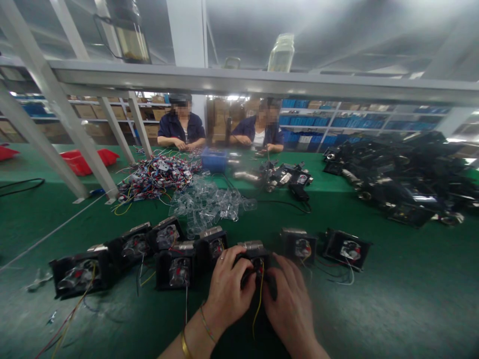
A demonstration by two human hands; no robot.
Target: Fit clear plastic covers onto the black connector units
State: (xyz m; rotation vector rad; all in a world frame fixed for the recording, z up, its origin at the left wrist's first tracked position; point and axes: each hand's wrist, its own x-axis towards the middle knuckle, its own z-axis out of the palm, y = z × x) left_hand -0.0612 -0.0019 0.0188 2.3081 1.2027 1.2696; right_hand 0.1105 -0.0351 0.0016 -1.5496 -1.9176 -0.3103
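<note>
Between my hands sits a black housing (265,260) with a silver cylinder on top, a red part inside and a yellow wire hanging from its front. My left hand (232,284) is closed on the housing's left side, fingers curled over its top. On the other side, my right hand (290,296) lies against the housing with bent fingers, slightly blurred; its fingertips are partly hidden. To the left stand several similar black housings (175,271) with clear parts and wires. Two more, a blurred housing (299,247) and a sharper housing (347,249), stand to the right.
Beyond my hands lie a heap of clear plastic parts (209,202), a tangle of wired parts (159,174) and a blue bin (214,160). A large pile of black housings (407,174) fills the right. A shelf beam (239,80) crosses above; two people (181,127) work opposite.
</note>
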